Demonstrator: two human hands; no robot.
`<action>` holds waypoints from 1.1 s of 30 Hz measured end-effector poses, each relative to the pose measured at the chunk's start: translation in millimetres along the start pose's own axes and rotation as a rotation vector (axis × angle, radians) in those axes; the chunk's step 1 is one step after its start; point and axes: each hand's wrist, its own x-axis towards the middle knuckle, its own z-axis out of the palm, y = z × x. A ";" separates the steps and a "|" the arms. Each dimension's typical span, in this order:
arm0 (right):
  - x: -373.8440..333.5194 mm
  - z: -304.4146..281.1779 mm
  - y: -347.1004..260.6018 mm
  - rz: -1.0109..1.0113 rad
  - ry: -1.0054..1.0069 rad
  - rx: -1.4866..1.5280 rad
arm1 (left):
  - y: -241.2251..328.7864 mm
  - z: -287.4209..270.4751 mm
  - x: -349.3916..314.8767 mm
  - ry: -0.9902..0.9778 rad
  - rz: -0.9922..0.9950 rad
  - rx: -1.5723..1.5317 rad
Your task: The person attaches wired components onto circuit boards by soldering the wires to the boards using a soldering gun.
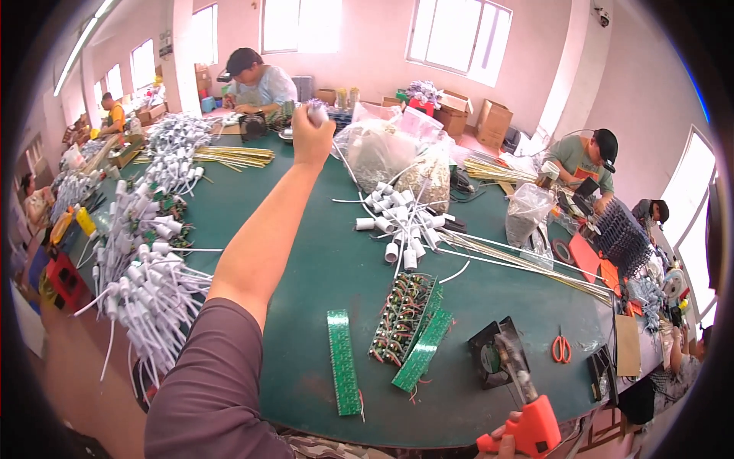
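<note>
My left hand (313,140) is raised over the far part of the green table, with its fingers closed round a small whitish piece (318,115); its exact kind is blurred. At the lower edge, my right hand (501,445) is wrapped round the red handle of a soldering gun (535,428), and only part of that hand shows. The gun's metal tip points up in front of a black square fan (489,356). Left of the fan lie a narrow green circuit board (344,362), a block of boards with components (402,315) and another green board (423,349).
White cylinders with wires (397,214) lie mid-table, and a larger heap (145,291) fills the left edge. Clear bags (382,149) stand behind. Orange-handled scissors (562,349) rest at right. Co-workers sit at the far side (264,84) and right (585,161).
</note>
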 end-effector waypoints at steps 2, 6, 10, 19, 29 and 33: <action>-4.4 7.9 -10.6 -0.092 0.026 0.066 | 68.6 -16.7 0.0 0.022 0.336 -0.039; -1.5 19.6 -2.3 0.062 0.025 0.531 | 212.6 -78.5 -93.9 -0.330 0.659 0.123; -14.9 22.5 15.0 0.174 -0.254 0.541 | 252.0 -131.5 -219.7 -1.147 0.267 -0.034; -27.5 92.6 1.0 0.363 -0.373 0.202 | 268.8 -194.9 -300.4 -1.216 -0.345 -0.197; -38.9 122.4 10.3 0.165 -0.429 0.063 | 258.7 -198.4 -313.7 -1.195 -0.017 0.053; -42.9 125.9 25.9 -0.050 -0.389 -0.148 | 253.7 -206.9 -310.4 -1.199 -0.112 -0.017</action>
